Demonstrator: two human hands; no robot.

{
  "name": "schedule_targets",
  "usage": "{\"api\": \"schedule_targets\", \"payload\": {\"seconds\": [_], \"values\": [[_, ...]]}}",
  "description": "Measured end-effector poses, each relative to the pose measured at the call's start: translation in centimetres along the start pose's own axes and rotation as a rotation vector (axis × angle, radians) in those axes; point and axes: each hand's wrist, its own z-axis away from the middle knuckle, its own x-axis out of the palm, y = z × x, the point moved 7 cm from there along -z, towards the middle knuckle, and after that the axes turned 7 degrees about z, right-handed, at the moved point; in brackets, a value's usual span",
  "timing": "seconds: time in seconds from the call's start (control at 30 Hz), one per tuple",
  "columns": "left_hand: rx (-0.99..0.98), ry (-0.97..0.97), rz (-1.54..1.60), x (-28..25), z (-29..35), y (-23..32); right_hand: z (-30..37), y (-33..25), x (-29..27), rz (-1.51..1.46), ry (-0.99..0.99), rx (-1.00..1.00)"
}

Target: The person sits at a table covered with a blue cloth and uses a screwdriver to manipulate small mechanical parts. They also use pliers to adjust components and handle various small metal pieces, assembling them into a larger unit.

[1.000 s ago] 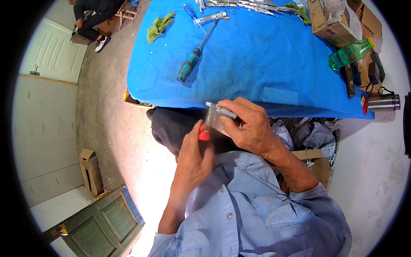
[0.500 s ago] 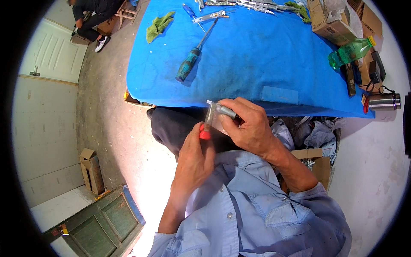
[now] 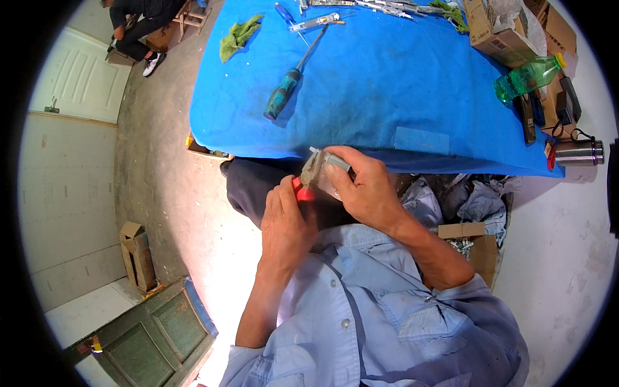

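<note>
My left hand [image 3: 284, 216] is closed round the red handles of a pair of pliers [image 3: 311, 170], whose metal jaws point up and away from me. In my right hand [image 3: 369, 193], thumb and fingers pinch a small silver-grey metal part [image 3: 338, 162]. Its left end meets the pliers' jaws, where a short pale tip sticks up; whether the jaws clamp it I cannot tell. Both hands are held over my lap, just short of the table's near edge. A screwdriver [image 3: 282, 95] with a teal and black handle lies beyond them on the blue cloth [image 3: 361, 84].
Farther back lie a blue-handled screwdriver [image 3: 284, 13], a metal part [image 3: 314, 23], a green rag [image 3: 240, 37] and several metal strips [image 3: 393, 8]. At right are a cardboard box [image 3: 503, 46], green bottle [image 3: 530, 79] and steel flask [image 3: 579, 153]. A person [image 3: 145, 26] sits far left.
The pliers have turned so that their jaws show broadside and both red handles are visible. My left hand has rolled and risen slightly; my right hand has shifted a little left.
</note>
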Motion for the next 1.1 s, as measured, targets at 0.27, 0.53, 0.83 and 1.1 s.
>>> {"api": "schedule_targets", "payload": {"seconds": [0.27, 0.53, 0.83, 1.1], "values": [[0.161, 0.036, -0.307, -1.5, -2.3, 0.1, -1.3, 0.4, 0.7, -0.074, 0.074, -0.031], [0.187, 0.188, -0.149, -4.5, -2.6, 1.3, -1.1, 0.7, 0.0, -0.435, -0.075, 0.165], [-0.114, 0.171, 0.023, -6.5, -2.9, -3.3, -0.4, 0.6, -1.2, -0.565, -0.117, 0.084], [-0.191, 0.198, -0.043, -8.0, -5.3, -5.4, -1.4, 2.1, -1.9, -0.692, -0.114, 0.176]]}}
